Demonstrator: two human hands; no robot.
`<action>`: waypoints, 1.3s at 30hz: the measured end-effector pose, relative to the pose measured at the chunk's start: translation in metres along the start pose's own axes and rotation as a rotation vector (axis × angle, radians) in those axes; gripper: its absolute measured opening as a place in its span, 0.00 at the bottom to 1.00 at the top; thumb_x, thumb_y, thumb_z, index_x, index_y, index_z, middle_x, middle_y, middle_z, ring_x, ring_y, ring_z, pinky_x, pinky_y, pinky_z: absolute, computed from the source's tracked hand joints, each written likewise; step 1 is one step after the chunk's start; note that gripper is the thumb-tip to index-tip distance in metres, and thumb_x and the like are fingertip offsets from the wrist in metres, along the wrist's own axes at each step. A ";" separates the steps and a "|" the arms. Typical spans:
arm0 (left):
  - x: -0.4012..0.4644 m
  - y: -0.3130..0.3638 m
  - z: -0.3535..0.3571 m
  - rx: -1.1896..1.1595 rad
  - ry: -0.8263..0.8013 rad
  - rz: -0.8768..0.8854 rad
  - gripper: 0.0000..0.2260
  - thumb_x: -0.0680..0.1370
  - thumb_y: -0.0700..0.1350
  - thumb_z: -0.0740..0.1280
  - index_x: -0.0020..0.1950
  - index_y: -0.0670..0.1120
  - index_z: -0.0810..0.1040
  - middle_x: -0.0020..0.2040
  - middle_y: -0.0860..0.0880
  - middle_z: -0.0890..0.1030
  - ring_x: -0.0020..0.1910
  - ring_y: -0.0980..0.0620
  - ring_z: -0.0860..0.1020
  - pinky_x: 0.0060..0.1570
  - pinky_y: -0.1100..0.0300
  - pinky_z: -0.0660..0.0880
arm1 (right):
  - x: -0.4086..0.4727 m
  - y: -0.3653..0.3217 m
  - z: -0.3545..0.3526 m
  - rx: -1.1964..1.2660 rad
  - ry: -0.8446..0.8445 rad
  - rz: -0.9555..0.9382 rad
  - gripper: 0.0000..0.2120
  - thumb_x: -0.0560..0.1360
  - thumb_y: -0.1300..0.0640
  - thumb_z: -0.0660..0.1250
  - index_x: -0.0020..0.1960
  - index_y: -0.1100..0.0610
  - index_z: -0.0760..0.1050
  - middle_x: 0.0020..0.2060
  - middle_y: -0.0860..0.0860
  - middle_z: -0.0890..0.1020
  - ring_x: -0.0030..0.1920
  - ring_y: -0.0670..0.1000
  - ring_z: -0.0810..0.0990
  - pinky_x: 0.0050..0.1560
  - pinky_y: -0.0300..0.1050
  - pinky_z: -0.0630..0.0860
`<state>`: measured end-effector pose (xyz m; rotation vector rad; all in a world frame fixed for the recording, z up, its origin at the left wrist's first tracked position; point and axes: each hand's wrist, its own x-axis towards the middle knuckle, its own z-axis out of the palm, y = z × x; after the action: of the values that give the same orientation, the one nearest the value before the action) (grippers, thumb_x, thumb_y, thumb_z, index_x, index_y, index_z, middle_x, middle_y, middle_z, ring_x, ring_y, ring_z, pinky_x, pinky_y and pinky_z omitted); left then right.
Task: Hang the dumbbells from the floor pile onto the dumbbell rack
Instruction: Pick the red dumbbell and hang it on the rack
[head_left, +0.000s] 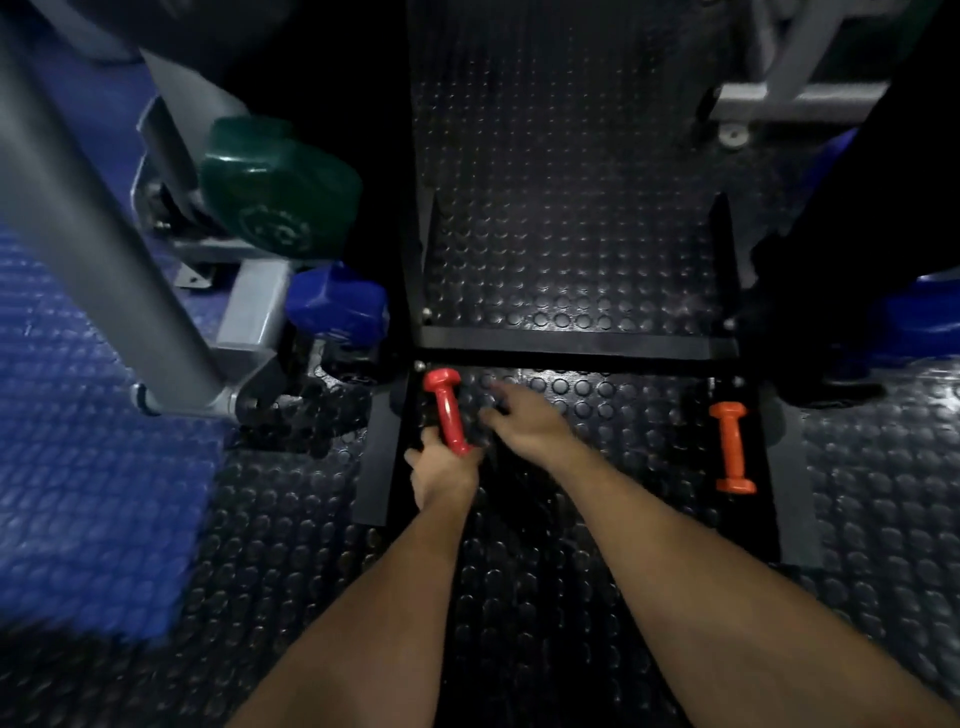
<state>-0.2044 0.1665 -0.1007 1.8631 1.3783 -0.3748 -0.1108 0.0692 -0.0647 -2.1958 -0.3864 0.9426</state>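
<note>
Head view, looking down at a dark studded rubber floor (571, 208) in dim light; left hand (441, 473) wrapped round the lower end of a red dumbbell (447, 410), its far head pointing away toward the black frame; gripping it low likely leaves the handle free to drop across a rack arm, though that is a guess; right hand (524, 415) empty, fingers spread and reaching forward just beside the red one, blurred, probably to steady it or guide it onto the support; whether the fingertips touch anything I cannot tell.

Black dumbbell rack (571, 347) shows as a low crossbar with side rails running toward the viewer; orange dumbbell (732, 449) lies lengthwise along the right-hand rail, apparently already seated there, well apart from both hands; red one sits over the left rail, so a mirrored placement looks intended.

Left of the rack, a green dumbbell (275, 192) and a blue dumbbell (340, 306) rest near a grey machine frame (93, 249); blue matting (93, 441) beside them; the floor pile itself not clearly in view.

Writing: round embossed mark on the green head, too blurred to read; no other labels legible.
</note>
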 end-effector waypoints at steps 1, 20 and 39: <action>-0.004 0.001 0.002 -0.021 -0.003 -0.003 0.28 0.76 0.52 0.73 0.74 0.52 0.68 0.66 0.41 0.69 0.57 0.37 0.78 0.58 0.50 0.76 | 0.010 -0.006 0.001 -0.018 0.008 -0.024 0.16 0.79 0.54 0.68 0.67 0.51 0.79 0.62 0.54 0.84 0.64 0.56 0.81 0.67 0.49 0.75; 0.001 -0.017 0.010 -0.611 0.017 -0.095 0.23 0.76 0.38 0.73 0.70 0.47 0.72 0.53 0.46 0.82 0.47 0.49 0.83 0.48 0.56 0.81 | 0.068 -0.007 -0.004 -0.157 0.022 -0.053 0.12 0.77 0.61 0.72 0.60 0.59 0.79 0.56 0.58 0.82 0.60 0.58 0.80 0.63 0.48 0.73; -0.116 0.048 -0.139 -1.097 -0.367 0.181 0.13 0.80 0.33 0.68 0.63 0.43 0.77 0.55 0.41 0.83 0.47 0.46 0.85 0.52 0.50 0.82 | -0.120 -0.122 -0.149 0.238 0.119 -0.160 0.20 0.70 0.55 0.82 0.60 0.53 0.81 0.54 0.50 0.84 0.54 0.50 0.84 0.55 0.42 0.81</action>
<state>-0.2316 0.1835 0.0840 0.9208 0.8517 0.1371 -0.0850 0.0212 0.1553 -1.9617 -0.3678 0.7280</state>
